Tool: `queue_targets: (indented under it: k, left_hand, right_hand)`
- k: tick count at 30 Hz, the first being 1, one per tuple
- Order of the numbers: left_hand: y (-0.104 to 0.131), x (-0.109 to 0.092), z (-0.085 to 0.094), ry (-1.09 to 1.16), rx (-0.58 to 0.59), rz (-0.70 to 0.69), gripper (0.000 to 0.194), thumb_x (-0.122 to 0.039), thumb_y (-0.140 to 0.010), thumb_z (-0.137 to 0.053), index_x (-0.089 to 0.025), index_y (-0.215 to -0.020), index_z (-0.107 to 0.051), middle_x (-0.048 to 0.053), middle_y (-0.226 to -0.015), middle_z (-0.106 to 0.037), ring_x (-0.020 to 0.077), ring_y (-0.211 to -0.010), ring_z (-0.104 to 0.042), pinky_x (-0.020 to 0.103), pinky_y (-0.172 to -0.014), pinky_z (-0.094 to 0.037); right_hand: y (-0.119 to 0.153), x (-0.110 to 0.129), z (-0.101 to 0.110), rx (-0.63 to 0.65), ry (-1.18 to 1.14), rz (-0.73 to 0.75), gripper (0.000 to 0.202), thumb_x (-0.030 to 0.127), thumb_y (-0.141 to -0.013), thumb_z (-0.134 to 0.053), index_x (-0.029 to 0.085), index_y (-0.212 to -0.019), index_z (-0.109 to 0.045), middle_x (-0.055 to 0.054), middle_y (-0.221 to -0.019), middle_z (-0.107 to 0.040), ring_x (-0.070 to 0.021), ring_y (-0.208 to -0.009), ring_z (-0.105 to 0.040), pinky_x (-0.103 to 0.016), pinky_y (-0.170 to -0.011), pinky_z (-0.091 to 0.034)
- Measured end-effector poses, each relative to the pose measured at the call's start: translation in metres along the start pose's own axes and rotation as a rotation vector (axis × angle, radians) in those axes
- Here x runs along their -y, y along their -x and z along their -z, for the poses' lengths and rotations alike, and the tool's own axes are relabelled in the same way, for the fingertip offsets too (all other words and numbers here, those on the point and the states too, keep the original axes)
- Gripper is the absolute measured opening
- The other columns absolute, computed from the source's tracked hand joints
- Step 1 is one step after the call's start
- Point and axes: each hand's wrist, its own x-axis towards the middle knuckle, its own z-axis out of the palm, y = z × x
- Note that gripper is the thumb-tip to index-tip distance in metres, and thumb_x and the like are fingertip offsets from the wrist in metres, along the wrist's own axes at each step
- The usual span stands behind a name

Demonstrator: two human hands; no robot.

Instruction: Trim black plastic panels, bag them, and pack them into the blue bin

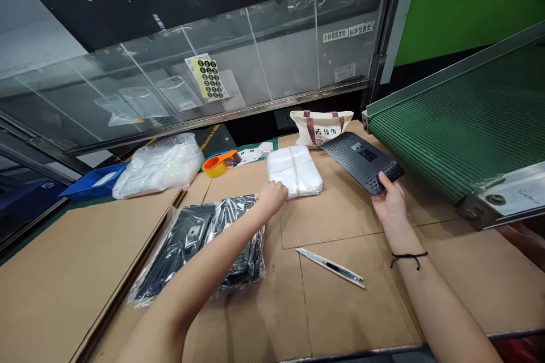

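Brown flat cardboard [336, 320] probably cushions a white plastic stack [309, 173], by which the left hand [272, 198] curls nearly closed, its hold unclear, while the part-open right hand [390, 204] pinches a perforated black rectangular panel [347, 160] edgewise, presumably sparing its face
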Motion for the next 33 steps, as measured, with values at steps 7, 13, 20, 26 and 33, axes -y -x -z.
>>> queue_targets:
  k: [7,13,20,26,33]
  left_hand:
    - [-0.009,0.004,0.013,0.076,0.025,0.025,0.023,0.001,-0.081,-0.049,-0.010,-0.086,-0.069,0.018,-0.090,-0.069,0.0271,-0.092,-0.066,0.035,-0.078,-0.047]
    - [-0.021,0.027,0.018,0.230,-0.014,0.126,0.009,-0.021,-0.085,-0.058,-0.016,-0.079,-0.063,0.010,-0.083,-0.068,0.0231,-0.077,-0.064,0.029,-0.064,-0.044]
    - [-0.023,0.033,0.008,0.411,-0.078,0.067,0.017,-0.004,-0.077,-0.051,-0.017,-0.082,-0.061,0.007,-0.080,-0.065,0.0197,-0.076,-0.059,0.028,-0.065,-0.042]
    - [-0.034,0.035,-0.006,0.547,-0.094,0.176,0.008,-0.017,-0.077,-0.060,-0.016,-0.084,-0.062,0.007,-0.079,-0.065,0.0197,-0.073,-0.058,0.027,-0.062,-0.042]
    - [-0.038,0.044,-0.010,0.649,-0.047,0.133,0.016,-0.016,-0.075,-0.053,-0.016,-0.063,-0.063,0.005,-0.067,-0.064,0.0188,-0.066,-0.057,0.028,-0.062,-0.042]
  right_hand:
    - [0.000,0.001,-0.002,-0.015,-0.010,0.009,0.031,0.020,-0.059,-0.081,0.018,-0.086,-0.066,0.001,-0.086,-0.073,-0.0113,-0.074,-0.068,-0.020,-0.061,-0.056]
    - [0.001,-0.001,-0.001,0.025,0.035,0.021,0.035,0.027,-0.057,-0.082,0.019,-0.086,-0.065,0.001,-0.086,-0.072,-0.0108,-0.072,-0.067,-0.020,-0.060,-0.055]
    - [0.012,-0.003,-0.007,0.109,0.216,0.160,0.040,0.038,-0.060,-0.081,0.019,-0.093,-0.067,-0.002,-0.096,-0.072,-0.0141,-0.080,-0.067,-0.028,-0.075,-0.056]
    - [0.045,-0.008,-0.020,0.269,0.462,0.277,0.034,0.038,-0.067,-0.079,0.017,-0.092,-0.071,-0.004,-0.090,-0.074,-0.0183,-0.082,-0.067,-0.030,-0.080,-0.053]
    - [0.060,-0.017,-0.021,0.423,0.605,0.308,0.033,0.043,-0.074,-0.072,0.018,-0.095,-0.071,-0.005,-0.092,-0.074,-0.0205,-0.081,-0.068,-0.031,-0.076,-0.053]
